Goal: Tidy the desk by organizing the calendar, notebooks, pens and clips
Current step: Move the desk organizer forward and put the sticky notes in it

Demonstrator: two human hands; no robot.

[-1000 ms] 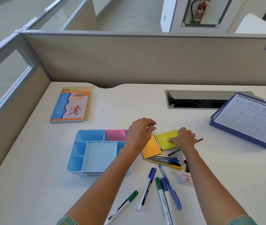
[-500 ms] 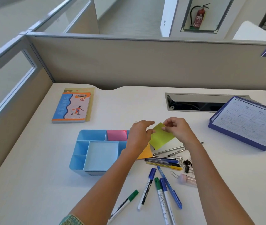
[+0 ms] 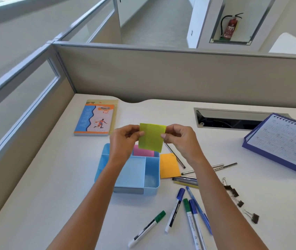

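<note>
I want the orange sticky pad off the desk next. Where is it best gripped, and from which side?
Probably by the orange sticky pad's near right corner, coming from above on the right. It lies flat, its left edge runs close along the blue organizer, and pens crowd its near edge, so the right side looks the most open for a pinch.

Red fire extinguisher [image 3: 231, 27] in a wall niche beyond grey cubicle partition [image 3: 161, 73], open cable slot [image 3: 233, 120] set in white bench [image 3: 35, 204], glass side panel [image 3: 17, 98] at left.
</note>
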